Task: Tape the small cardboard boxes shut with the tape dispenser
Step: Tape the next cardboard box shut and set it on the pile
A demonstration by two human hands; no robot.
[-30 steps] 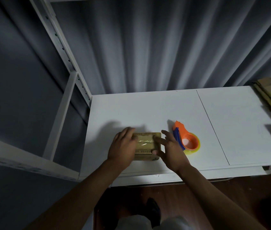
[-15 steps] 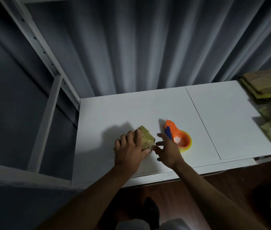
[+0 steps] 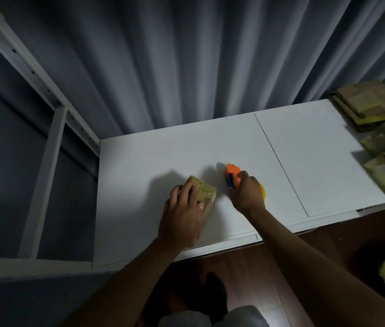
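A small brown cardboard box (image 3: pixel 207 194) with clear tape on it lies turned at an angle on the white table (image 3: pixel 153 166), near the front edge. My left hand (image 3: pixel 185 204) lies over its top and grips it, hiding most of it. Just to the right is the orange and blue tape dispenser (image 3: pixel 232 173) with a yellow roll. My right hand (image 3: pixel 245 192) is curled round the dispenser and covers most of it; only the orange nose and a sliver of the roll show.
Flat and folded cardboard boxes (image 3: pixel 380 128) are piled at the table's right end. A grey curtain (image 3: pixel 186 62) hangs behind the table. A white metal shelf frame (image 3: pixel 50 147) stands on the left. Wooden floor and my shoes show below the front edge.
My right hand left the box and moved right onto the tape dispenser, closing round it. My left hand turned the box to an angle and kept hold of it. The camera tilted.
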